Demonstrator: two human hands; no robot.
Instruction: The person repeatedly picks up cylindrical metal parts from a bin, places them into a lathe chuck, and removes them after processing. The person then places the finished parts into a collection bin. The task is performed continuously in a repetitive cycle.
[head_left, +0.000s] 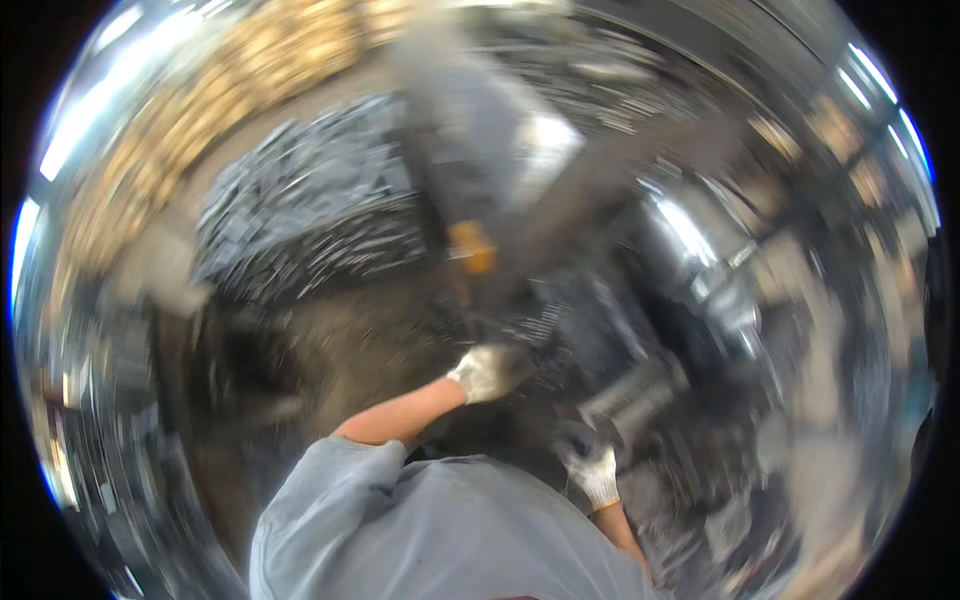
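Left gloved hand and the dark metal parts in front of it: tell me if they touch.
Cannot tell. In the head view the left gloved hand reaches up to the dark metal parts, but motion blur hides any contact or gap.

Dark machine parts (600,330) crowd close ahead and right of the gloved left hand (485,372); bare floor (350,350) lies open to its left.
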